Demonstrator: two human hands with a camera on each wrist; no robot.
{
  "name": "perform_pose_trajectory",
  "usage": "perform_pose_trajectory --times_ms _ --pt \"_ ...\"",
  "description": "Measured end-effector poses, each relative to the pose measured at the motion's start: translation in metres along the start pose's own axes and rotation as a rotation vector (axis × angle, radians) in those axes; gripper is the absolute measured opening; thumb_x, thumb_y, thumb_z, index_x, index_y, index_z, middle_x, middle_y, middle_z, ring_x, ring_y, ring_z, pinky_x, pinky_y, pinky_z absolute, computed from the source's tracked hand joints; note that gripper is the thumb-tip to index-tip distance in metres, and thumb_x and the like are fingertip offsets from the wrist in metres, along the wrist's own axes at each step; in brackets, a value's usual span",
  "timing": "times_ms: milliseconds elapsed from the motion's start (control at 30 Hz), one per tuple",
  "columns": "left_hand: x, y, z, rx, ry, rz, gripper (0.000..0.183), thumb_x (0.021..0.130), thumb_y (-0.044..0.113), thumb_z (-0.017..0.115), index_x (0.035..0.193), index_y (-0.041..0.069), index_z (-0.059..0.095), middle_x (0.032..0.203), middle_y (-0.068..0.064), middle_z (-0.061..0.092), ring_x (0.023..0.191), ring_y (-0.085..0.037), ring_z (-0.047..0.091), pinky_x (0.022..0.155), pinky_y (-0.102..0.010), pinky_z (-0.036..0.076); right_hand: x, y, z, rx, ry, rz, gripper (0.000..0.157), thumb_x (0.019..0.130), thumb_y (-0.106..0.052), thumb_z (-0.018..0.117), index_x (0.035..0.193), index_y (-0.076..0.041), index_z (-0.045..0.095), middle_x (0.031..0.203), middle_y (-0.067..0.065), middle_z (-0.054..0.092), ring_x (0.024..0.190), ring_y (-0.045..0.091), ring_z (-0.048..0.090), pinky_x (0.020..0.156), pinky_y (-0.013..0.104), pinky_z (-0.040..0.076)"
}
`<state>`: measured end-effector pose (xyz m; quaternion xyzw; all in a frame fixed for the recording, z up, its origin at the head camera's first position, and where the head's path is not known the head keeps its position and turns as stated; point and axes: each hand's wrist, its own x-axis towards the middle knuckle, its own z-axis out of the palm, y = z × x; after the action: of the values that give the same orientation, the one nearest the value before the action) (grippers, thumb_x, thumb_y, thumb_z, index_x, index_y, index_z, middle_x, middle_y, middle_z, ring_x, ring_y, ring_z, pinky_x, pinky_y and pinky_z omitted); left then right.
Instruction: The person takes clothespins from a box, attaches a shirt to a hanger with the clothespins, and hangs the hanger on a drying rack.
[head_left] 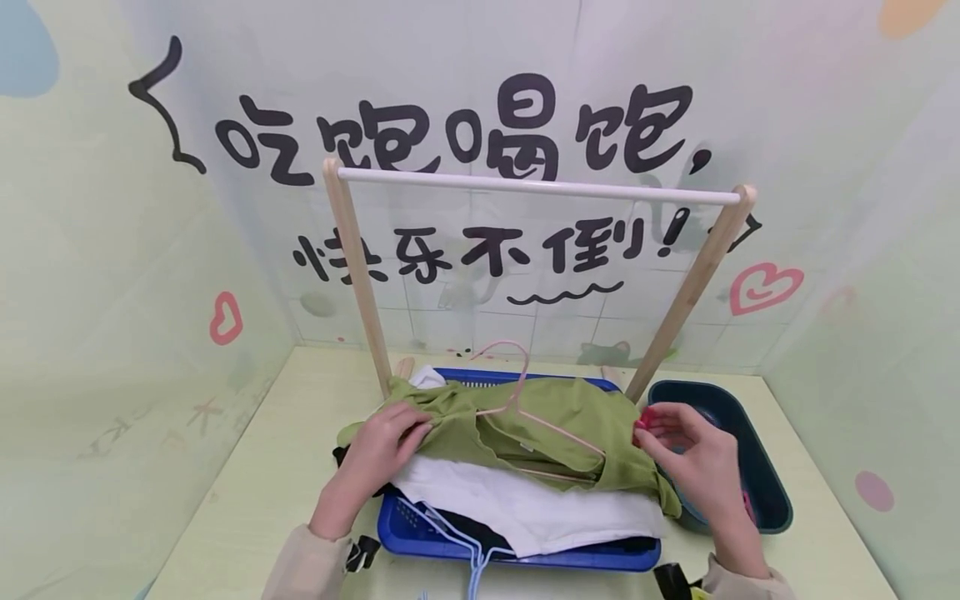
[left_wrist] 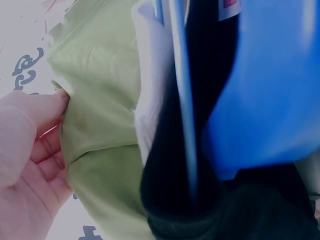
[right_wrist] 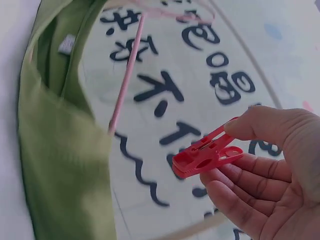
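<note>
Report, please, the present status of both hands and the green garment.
Left hand pinching green garment at edge. Right hand holding red clip near garment, not clipped yet. Pink hanger partly inside garment. No obstruction apparent between clip and cloth.

left hand [head_left: 384,443]: pinches; right hand [head_left: 699,454]: pinches; wrists [head_left: 335,510] apart

Green garment [head_left: 581,407]: neckline open | pink hanger [head_left: 562,432]: partly inside, hook protruding | red clip [right_wrist: 212,154]: beside garment, apparently apart

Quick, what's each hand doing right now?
Left hand: pinching the green shirt.
Right hand: holding a red clip between thumb and fingers.
</note>
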<state>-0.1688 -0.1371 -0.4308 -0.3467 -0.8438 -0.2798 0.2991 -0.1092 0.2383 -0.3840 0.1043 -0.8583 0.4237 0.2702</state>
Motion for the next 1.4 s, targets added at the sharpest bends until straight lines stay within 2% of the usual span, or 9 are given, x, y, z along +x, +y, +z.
perform_pose_trajectory --times_ms 267,467,700,933,1167,1400 --pt "0.001 0.001 0.000 -0.011 0.003 -0.007 0.013 0.072 -0.003 0.075 0.083 0.001 0.070 0.080 -0.005 0.066 0.074 -0.018 0.063 0.063 -0.031 0.054 0.013 -0.039 0.037 0.247 -0.124 -0.082 0.027 0.073 0.007 0.075 0.097 -0.001 0.066 0.081 0.008 0.068 0.074 0.005 0.063 0.058 0.020 0.054" --pt "0.000 0.001 0.001 -0.007 0.026 0.005 0.015 0.070 -0.005 0.076 0.082 0.000 0.069 0.080 -0.005 0.066 0.073 -0.018 0.063 0.062 -0.030 0.054 0.024 -0.066 0.075 0.368 -0.229 -0.169 0.025 0.075 0.006 0.073 0.098 0.002 0.064 0.085 0.011 0.069 0.074 0.013 0.066 0.058 0.026 0.055" --pt "0.000 0.001 -0.002 -0.027 0.011 -0.013 0.013 0.073 -0.002 0.076 0.084 0.001 0.070 0.081 -0.005 0.066 0.075 -0.018 0.063 0.065 -0.032 0.054 0.031 -0.088 0.118 0.445 -0.317 -0.150 0.022 0.079 0.000 0.072 0.099 0.000 0.064 0.087 0.011 0.069 0.076 0.020 0.067 0.061 0.027 0.056" --pt "0.000 0.002 -0.003 -0.028 0.017 -0.005 0.014 0.072 -0.003 0.076 0.084 0.001 0.070 0.081 -0.005 0.066 0.076 -0.018 0.063 0.066 -0.032 0.054 0.039 -0.095 0.146 0.418 -0.304 -0.161 0.018 0.079 -0.003 0.073 0.096 -0.003 0.065 0.085 0.007 0.070 0.074 0.017 0.066 0.059 0.025 0.054" --pt "0.001 0.003 -0.001 -0.013 0.022 0.006 0.015 0.071 -0.004 0.076 0.084 0.001 0.070 0.081 -0.006 0.066 0.075 -0.019 0.063 0.066 -0.032 0.054 0.042 -0.094 0.160 0.313 -0.294 -0.270 0.014 0.079 0.001 0.072 0.091 -0.002 0.065 0.079 0.006 0.069 0.070 0.014 0.065 0.055 0.021 0.052" --pt "0.000 0.003 -0.004 -0.026 0.005 -0.009 0.013 0.073 -0.003 0.075 0.084 0.002 0.070 0.083 -0.006 0.067 0.077 -0.019 0.063 0.068 -0.033 0.054 0.042 -0.099 0.166 0.163 -0.282 -0.357 0.012 0.080 0.000 0.071 0.090 -0.004 0.066 0.080 0.005 0.070 0.072 0.014 0.067 0.059 0.016 0.051"
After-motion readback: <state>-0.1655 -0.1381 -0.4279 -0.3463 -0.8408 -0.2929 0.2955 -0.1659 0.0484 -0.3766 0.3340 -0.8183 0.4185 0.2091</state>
